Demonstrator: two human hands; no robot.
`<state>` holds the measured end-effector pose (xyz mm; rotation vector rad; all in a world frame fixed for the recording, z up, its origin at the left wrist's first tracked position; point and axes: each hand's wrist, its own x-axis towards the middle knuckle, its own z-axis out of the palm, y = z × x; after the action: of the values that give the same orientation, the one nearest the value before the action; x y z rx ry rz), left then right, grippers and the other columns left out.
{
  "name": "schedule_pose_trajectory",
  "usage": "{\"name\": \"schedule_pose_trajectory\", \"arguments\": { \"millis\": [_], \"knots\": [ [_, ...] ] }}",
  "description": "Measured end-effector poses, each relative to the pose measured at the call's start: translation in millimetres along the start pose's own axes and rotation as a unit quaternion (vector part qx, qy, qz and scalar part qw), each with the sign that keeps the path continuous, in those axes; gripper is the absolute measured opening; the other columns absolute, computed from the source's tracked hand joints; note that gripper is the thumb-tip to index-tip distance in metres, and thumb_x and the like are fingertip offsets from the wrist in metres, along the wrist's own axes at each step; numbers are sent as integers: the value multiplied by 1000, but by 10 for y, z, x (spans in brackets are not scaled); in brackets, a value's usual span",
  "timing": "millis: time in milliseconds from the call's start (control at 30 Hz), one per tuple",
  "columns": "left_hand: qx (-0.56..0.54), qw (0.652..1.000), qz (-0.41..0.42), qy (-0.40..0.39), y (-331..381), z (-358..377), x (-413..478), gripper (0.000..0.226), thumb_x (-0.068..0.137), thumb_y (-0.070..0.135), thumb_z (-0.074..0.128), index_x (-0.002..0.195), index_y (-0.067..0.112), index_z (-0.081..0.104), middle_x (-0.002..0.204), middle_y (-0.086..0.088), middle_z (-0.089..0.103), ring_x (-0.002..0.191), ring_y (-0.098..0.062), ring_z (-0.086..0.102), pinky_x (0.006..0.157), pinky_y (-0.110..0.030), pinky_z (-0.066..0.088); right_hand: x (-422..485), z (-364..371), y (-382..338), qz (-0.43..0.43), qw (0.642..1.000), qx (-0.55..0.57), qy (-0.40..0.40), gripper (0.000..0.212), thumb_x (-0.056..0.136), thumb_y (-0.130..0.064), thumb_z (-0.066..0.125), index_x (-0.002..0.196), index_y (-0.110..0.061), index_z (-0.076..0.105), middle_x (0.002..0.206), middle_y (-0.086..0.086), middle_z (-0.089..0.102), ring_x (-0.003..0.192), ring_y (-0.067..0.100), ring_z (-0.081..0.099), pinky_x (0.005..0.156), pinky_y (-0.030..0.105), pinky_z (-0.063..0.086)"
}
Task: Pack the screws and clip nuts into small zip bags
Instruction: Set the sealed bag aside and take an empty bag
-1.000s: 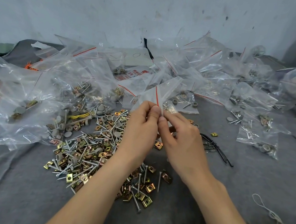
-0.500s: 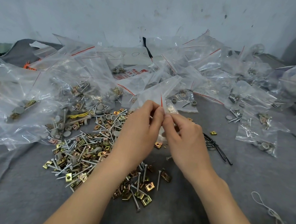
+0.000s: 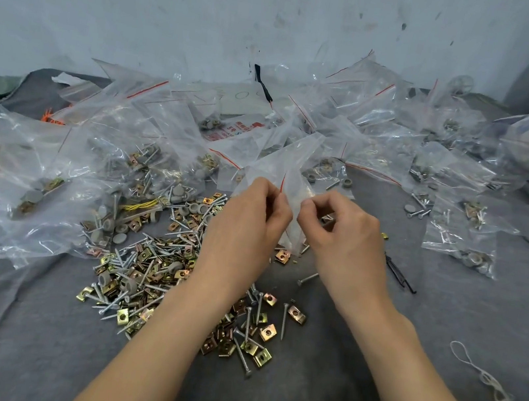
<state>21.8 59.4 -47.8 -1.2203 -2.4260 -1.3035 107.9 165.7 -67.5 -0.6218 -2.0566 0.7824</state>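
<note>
Small zip bag [image 3: 282,165] is held above the grey surface [image 3: 367,372], over the far edge of the loose pile of screws and clip nuts [image 3: 148,268]. Its long axis runs away from the person, the far end raised toward the wall. The red zip line stands nearly upright between the hands. Left hand [image 3: 244,228] and right hand [image 3: 344,237] each pinch the bag with curled fingers [image 3: 311,204]. Filled bags [image 3: 458,238] lie beyond.

Soft, fairly bright light leaves small glints on the clear plastic zip bags [image 3: 101,126]. The wide lens bends the edges; the right edge blurs.
</note>
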Motion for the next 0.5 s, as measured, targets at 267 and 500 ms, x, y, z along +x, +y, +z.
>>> {"name": "schedule_pose_trajectory", "arguments": {
  "millis": [267, 500],
  "knots": [
    [39, 998, -50, 18, -101, -61, 32, 18, 98, 38, 49, 88, 24, 53, 74, 8, 63, 65, -17, 61, 66, -44, 54, 37, -147, 5, 14, 992, -83, 97, 17, 93, -40, 55, 79, -32, 52, 70, -21, 54, 62, 7, 45, 55, 11, 26],
    [59, 990, 95, 90, 71, 74, -50, 16, 96, 24, 49, 112, 21, 49, 120, 2, 44, 91, -15, 61, 60, -40, 55, -58, -3, -185, -66, 991, -84, 77, 15, 95, -34, 61, 87, -21, 61, 82, -11, 64, 64, 16, 60, 57, 33, 45]
  ]
}}
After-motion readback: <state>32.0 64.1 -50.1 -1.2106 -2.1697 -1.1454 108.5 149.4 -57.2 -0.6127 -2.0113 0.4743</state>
